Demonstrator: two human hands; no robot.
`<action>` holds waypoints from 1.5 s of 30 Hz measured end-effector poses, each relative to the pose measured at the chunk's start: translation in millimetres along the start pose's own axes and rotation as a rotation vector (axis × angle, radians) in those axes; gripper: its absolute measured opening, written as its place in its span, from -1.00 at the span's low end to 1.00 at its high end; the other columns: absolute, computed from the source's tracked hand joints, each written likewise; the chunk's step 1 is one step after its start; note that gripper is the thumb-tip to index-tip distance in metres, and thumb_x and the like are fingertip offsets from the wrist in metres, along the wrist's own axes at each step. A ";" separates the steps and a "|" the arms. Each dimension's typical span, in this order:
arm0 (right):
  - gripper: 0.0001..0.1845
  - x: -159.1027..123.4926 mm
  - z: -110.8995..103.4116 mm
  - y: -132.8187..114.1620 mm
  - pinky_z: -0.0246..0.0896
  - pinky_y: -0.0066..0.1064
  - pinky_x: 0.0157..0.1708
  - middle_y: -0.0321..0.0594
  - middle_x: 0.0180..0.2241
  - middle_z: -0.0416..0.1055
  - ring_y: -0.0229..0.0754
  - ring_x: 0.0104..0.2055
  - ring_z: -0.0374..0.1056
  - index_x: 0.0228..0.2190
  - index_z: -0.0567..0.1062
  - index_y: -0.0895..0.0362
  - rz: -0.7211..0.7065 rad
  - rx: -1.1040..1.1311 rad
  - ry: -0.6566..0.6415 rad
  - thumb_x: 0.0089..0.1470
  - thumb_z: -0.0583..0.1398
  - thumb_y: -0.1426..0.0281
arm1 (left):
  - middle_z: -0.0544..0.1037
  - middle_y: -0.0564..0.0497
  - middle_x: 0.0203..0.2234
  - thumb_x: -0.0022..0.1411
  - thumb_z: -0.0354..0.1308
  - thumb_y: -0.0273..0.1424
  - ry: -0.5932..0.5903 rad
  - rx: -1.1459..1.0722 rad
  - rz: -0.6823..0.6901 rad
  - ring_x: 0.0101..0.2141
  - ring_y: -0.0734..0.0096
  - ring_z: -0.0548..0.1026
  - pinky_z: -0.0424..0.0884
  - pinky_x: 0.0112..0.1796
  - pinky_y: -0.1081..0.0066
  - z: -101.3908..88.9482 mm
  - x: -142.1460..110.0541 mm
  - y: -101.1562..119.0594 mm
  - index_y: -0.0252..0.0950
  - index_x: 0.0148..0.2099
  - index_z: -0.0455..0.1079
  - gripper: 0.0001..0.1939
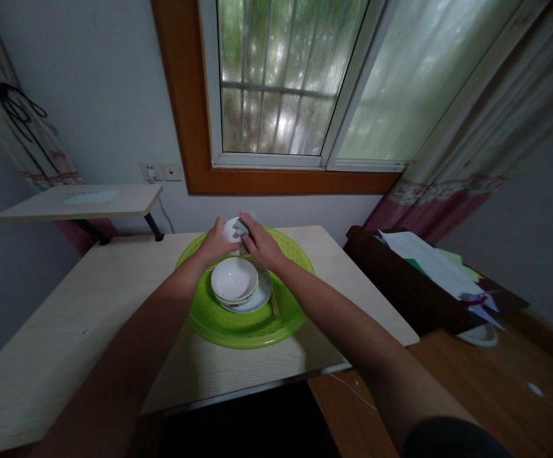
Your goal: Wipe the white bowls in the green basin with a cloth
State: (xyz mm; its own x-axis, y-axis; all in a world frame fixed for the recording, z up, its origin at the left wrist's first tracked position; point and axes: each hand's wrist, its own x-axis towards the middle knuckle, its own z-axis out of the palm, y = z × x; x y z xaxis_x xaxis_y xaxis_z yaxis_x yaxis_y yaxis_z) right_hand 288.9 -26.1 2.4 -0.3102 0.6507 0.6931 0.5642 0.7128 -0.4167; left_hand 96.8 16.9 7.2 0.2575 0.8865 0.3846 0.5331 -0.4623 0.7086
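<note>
Both hands meet over the far side of a wide green basin point(219, 327) on a pale wooden table point(67, 331). My left hand point(218, 240) grips a small white bowl or cup point(232, 227), tipped on its side. My right hand point(260, 243) is closed on a grey cloth point(242, 230) pressed against that white piece. Nearer to me in the basin, a white bowl point(234, 278) sits stacked on other white dishes point(259, 298). A wooden stick, perhaps chopsticks point(274, 305), lies beside the stack.
A small side table point(114, 200) with a paper on it stands at the back left, under wall sockets point(161, 172). A dark cabinet point(400, 286) with papers point(429, 257) stands at the right. A window and curtain fill the back wall. Wooden floor shows at lower right.
</note>
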 end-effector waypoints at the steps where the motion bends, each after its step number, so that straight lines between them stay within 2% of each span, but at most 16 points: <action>1: -0.43 0.4 -1.2 -4.1 -0.10 0.02 0.46 -0.08 0.43 0.15 -0.06 0.50 -0.01 0.37 0.26 0.02 -0.029 -0.013 -0.021 0.43 0.01 0.17 | 0.56 -0.03 -0.22 -0.07 0.41 -0.25 -0.002 -0.006 0.009 -0.23 0.20 0.55 0.43 -0.24 0.30 -0.2 0.0 -0.6 -0.18 -0.06 0.16 -0.41; 4: -0.50 1.2 -4.0 -11.9 -0.13 0.04 0.47 -0.10 0.42 0.18 -0.06 0.50 -0.01 0.28 0.41 0.01 -0.078 -0.042 -0.059 0.45 0.00 0.17 | 0.54 0.01 -0.24 -0.08 0.40 -0.27 -0.009 -0.018 0.052 -0.27 0.24 0.54 0.43 -0.26 0.31 -0.6 0.4 -2.6 -0.15 -0.10 0.15 -0.42; 6: -0.50 1.9 -4.8 -13.1 -0.12 0.01 0.47 -0.11 0.43 0.16 -0.07 0.49 0.00 0.25 0.46 0.01 -0.080 -0.036 -0.034 0.46 -0.03 0.17 | 0.54 0.01 -0.22 -0.09 0.40 -0.28 -0.007 -0.022 0.060 -0.25 0.23 0.54 0.44 -0.24 0.29 -0.8 0.4 -2.3 -0.16 -0.10 0.14 -0.42; 12: -0.47 4.2 -1.4 -3.9 -0.08 -0.07 0.46 -0.05 0.40 0.21 -0.05 0.46 0.08 0.25 0.44 0.06 0.003 -0.010 0.066 0.44 0.01 0.11 | 0.52 -0.04 -0.18 -0.05 0.36 -0.28 0.021 -0.034 0.024 -0.17 0.17 0.53 0.42 -0.18 0.26 -1.7 -1.3 5.3 -0.20 -0.06 0.14 -0.43; 15: -0.40 4.0 1.2 4.0 -0.02 -0.07 0.43 0.02 0.37 0.25 -0.01 0.42 0.17 0.31 0.36 0.11 0.118 0.021 0.105 0.42 0.02 0.07 | 0.52 -0.05 -0.16 -0.05 0.40 -0.21 0.051 -0.037 -0.006 -0.13 0.15 0.53 0.42 -0.16 0.26 -2.4 -0.6 7.3 -0.19 -0.05 0.14 -0.39; 19: -0.31 1.6 2.0 15.0 0.15 -0.01 0.34 0.14 0.28 0.36 0.08 0.30 0.32 0.32 0.29 0.22 0.352 0.082 0.146 0.40 -0.01 0.02 | 0.51 -0.04 -0.18 -0.06 0.43 -0.17 0.096 -0.013 -0.058 -0.17 0.16 0.52 0.41 -0.19 0.27 -3.2 1.4 7.6 -0.19 -0.05 0.14 -0.35; 23: -0.37 -0.8 1.5 23.0 0.22 -0.01 0.29 0.02 0.17 0.49 0.07 0.21 0.41 0.23 0.42 0.13 0.444 0.125 0.112 0.41 -0.05 0.01 | 0.50 -0.04 -0.18 -0.07 0.43 -0.18 0.083 0.000 -0.049 -0.19 0.18 0.51 0.40 -0.21 0.29 -2.8 1.6 7.8 -0.19 -0.05 0.15 -0.36; 28: -0.36 -1.7 2.1 24.5 0.15 -0.04 0.36 -0.05 0.24 0.44 0.02 0.29 0.35 0.27 0.41 0.07 0.339 0.093 0.123 0.41 -0.05 -0.01 | 0.52 -0.02 -0.22 -0.08 0.44 -0.16 0.021 0.011 -0.046 -0.23 0.18 0.52 0.39 -0.25 0.30 -2.3 -1.0 11.0 -0.18 -0.06 0.15 -0.35; 33: -0.39 -0.7 1.2 10.4 -0.05 -0.02 0.46 -0.05 0.40 0.21 -0.04 0.45 0.10 0.35 0.31 0.09 0.086 -0.011 0.043 0.45 -0.05 0.10 | 0.54 -0.02 -0.23 -0.09 0.41 -0.21 -0.027 -0.027 -0.018 -0.25 0.20 0.53 0.38 -0.28 0.32 -1.1 -2.9 9.7 -0.19 -0.07 0.15 -0.38; 37: -0.44 1.6 0.5 -5.7 -0.14 0.01 0.48 -0.09 0.43 0.16 -0.07 0.50 -0.02 0.36 0.31 0.08 -0.063 -0.071 -0.031 0.46 -0.06 0.20 | 0.51 0.04 -0.32 -0.08 0.37 -0.27 -0.028 -0.051 0.014 -0.34 0.30 0.48 0.34 -0.32 0.36 1.1 -1.3 4.4 -0.19 -0.11 0.15 -0.45; 41: -0.45 3.6 1.9 -8.2 -0.15 0.00 0.49 -0.12 0.43 0.17 -0.09 0.50 -0.02 0.36 0.31 0.04 -0.045 -0.063 -0.012 0.46 -0.05 0.20 | 0.52 0.03 -0.28 -0.09 0.37 -0.28 -0.004 -0.023 0.007 -0.31 0.27 0.51 0.37 -0.30 0.35 1.2 0.5 2.2 -0.18 -0.10 0.15 -0.44; 45: -0.38 3.0 4.4 5.8 -0.06 -0.06 0.46 0.01 0.40 0.20 -0.05 0.45 0.10 0.36 0.30 0.15 0.103 -0.012 0.088 0.44 -0.03 0.13 | 0.54 -0.04 -0.18 -0.07 0.41 -0.23 0.039 0.003 -0.019 -0.20 0.18 0.55 0.42 -0.22 0.30 -1.5 0.3 5.9 -0.18 -0.05 0.15 -0.39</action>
State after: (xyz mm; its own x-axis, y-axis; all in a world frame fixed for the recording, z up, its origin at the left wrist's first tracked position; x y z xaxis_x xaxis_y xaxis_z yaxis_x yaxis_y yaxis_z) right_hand 287.9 -18.9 -0.5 -0.1822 0.6942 0.6964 0.5987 0.6401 -0.4814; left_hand 98.9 14.4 12.4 0.2158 0.8933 0.3943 0.5397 -0.4457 0.7142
